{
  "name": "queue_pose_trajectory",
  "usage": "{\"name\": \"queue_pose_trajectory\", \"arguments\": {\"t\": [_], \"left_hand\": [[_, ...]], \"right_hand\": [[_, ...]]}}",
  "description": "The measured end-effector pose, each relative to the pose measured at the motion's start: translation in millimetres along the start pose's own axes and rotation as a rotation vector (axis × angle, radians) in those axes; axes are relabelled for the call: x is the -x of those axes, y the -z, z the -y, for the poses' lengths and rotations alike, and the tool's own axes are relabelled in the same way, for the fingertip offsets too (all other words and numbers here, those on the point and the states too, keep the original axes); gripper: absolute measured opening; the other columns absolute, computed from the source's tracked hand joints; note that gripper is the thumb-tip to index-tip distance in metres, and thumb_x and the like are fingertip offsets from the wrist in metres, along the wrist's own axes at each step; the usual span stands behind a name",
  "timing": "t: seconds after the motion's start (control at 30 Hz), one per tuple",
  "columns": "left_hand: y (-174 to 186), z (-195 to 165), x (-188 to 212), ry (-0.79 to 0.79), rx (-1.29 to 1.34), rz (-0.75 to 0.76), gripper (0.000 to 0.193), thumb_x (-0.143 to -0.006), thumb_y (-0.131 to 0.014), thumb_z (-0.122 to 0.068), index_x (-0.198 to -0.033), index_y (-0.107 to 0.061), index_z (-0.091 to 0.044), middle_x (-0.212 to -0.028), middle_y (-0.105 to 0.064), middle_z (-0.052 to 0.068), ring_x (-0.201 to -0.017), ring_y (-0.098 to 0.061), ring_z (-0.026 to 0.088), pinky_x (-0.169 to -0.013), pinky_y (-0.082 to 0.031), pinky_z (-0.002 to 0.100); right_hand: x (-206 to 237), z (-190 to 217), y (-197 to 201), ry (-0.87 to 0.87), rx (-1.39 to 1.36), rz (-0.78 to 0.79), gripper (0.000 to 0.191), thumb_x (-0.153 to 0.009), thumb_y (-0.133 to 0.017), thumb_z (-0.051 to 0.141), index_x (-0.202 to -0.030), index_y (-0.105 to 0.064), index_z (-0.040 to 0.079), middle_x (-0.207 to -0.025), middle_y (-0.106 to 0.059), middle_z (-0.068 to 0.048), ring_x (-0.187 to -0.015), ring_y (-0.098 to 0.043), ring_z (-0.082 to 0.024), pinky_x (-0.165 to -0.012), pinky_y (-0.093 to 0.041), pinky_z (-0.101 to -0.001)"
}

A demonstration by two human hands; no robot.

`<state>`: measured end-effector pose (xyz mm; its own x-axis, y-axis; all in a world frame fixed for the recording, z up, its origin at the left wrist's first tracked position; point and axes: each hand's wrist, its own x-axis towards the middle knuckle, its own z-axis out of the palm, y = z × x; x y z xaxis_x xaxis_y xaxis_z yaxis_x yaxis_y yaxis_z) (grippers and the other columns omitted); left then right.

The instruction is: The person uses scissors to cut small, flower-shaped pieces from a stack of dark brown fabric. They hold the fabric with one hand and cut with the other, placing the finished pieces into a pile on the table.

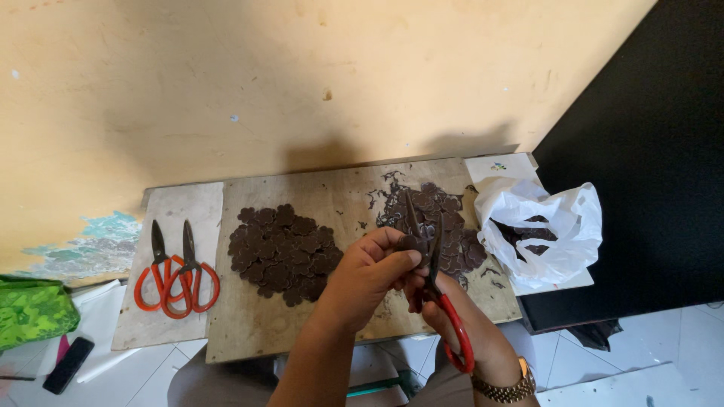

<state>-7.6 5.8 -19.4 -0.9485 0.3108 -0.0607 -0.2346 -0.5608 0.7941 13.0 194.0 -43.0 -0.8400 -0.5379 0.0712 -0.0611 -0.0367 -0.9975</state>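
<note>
left hand point(371, 265): clenched on small dark cut-out piece point(409, 243), held up to blades for trimming | right hand point(461, 332): grasping red-handled scissors point(437, 294), blades apart around piece | beyond hands: dark pile point(283, 252) on desk point(343, 200); far left: spare scissors point(177, 275)

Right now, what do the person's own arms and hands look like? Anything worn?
Both forearms are bare, with no sleeves in view and no gloves. The left hand wears nothing visible: no ring, no band. The right hand has a gold-coloured metal link wristwatch at the wrist, its band made of small segments. No markings or tattoos that I can make out.
</note>
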Motion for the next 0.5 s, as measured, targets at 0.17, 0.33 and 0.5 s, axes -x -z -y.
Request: {"name": "queue_pose_trajectory", "arguments": {"t": [0.17, 0.33, 0.5], "left_hand": [[1.3, 2.7, -2.7, -0.067, -0.092, 0.034, 0.007, -0.096, -0.066, -0.004, -0.1, -0.063, -0.001, -0.087, -0.071, 0.009, -0.074, -0.068, 0.014, -0.065, -0.057, 0.03], [0.7, 4.9, -6.4, -0.114, -0.123, -0.034, 0.01, -0.095, -0.065, -0.003, -0.105, -0.063, 0.0, -0.092, -0.073, 0.008, -0.082, -0.07, 0.012, -0.076, -0.058, 0.027], [0.5, 4.6, -7.7, -0.102, -0.058, -0.016, 0.01, -0.096, -0.065, -0.004, -0.106, -0.062, 0.0, -0.089, -0.072, 0.009, -0.078, -0.068, 0.014, -0.07, -0.056, 0.028]], "right_hand": [[0.6, -4.5, 4.3, 0.024, 0.066, -0.039, 0.065, -0.095, -0.056, 0.065, -0.11, -0.059, 0.001, -0.093, -0.056, -0.007, -0.086, -0.051, -0.018, -0.074, -0.046, -0.0313], [-1.2, -8.3, 8.1, -0.025, 0.06, -0.055, 0.066, -0.093, -0.057, 0.064, -0.115, -0.059, 0.002, -0.092, -0.057, -0.008, -0.084, -0.052, -0.018, -0.073, -0.046, -0.0317], [1.1, -6.0, 6.4, -0.014, -0.032, -0.011, 0.067, -0.094, -0.058, 0.062, -0.124, -0.054, 0.001, -0.103, -0.057, -0.008, -0.09, -0.053, -0.019, -0.079, -0.048, -0.034]]}}
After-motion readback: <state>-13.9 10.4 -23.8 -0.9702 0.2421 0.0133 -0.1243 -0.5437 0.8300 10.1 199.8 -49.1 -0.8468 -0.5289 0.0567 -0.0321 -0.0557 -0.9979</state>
